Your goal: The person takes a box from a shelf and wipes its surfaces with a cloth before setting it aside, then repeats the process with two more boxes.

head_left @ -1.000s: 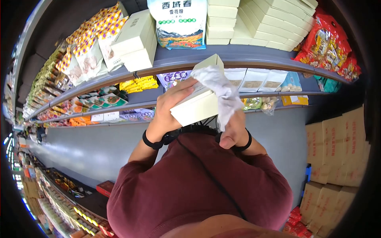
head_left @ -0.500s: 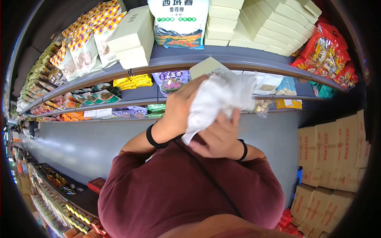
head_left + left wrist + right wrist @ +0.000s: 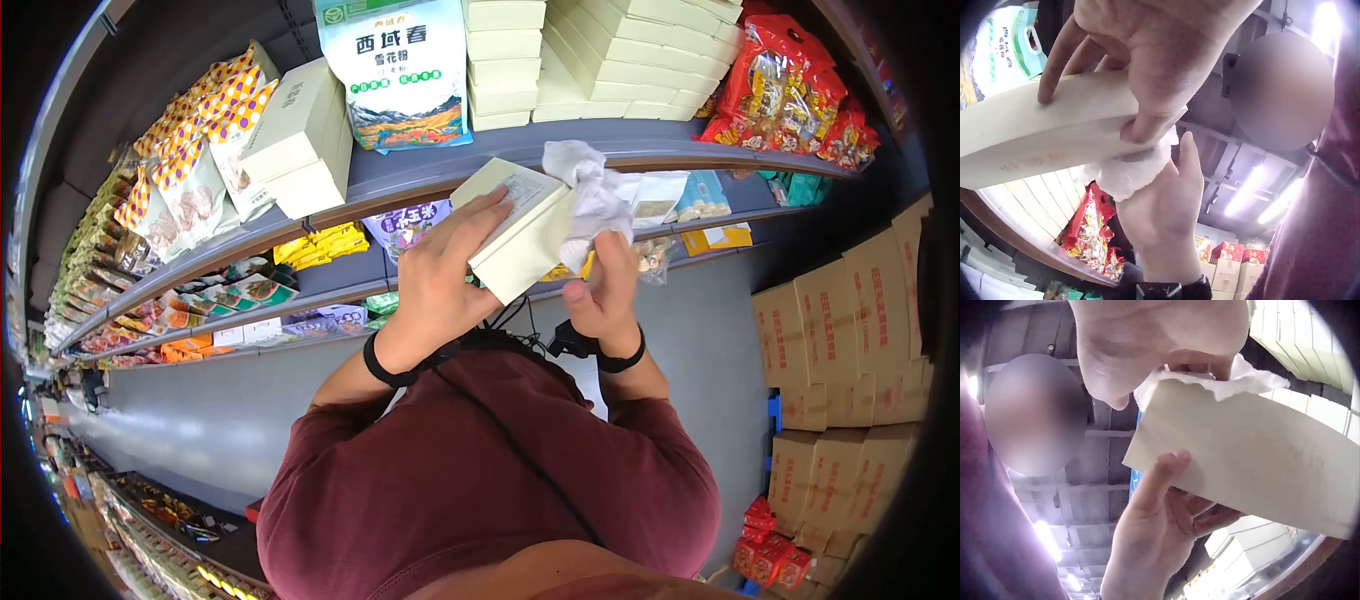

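A cream box (image 3: 520, 240) is tilted in front of the chest, gripped by my left hand (image 3: 440, 265) with fingers over its top and thumb on its lower side. In the left wrist view the box (image 3: 1054, 125) lies between the left thumb and fingers. My right hand (image 3: 608, 290) pinches a crumpled white cloth (image 3: 588, 195) against the box's right end. The right wrist view has the cloth (image 3: 1247, 378) along the box edge, with the right fingers (image 3: 1219, 365) curled on it; its thumb stands apart from the box.
Ahead, the upper shelf (image 3: 400, 180) bears a white flour bag (image 3: 405, 80), a stack of cream boxes (image 3: 310, 130), more box stacks (image 3: 650, 60) and red snack bags (image 3: 780, 90). Brown cartons (image 3: 850, 300) are piled at the right; grey floor (image 3: 220, 410) lies at the left.
The cloth has moved from across the front of the box to its right end, baring the box. The right hand has moved up and right; the box has turned in the left hand's grip.
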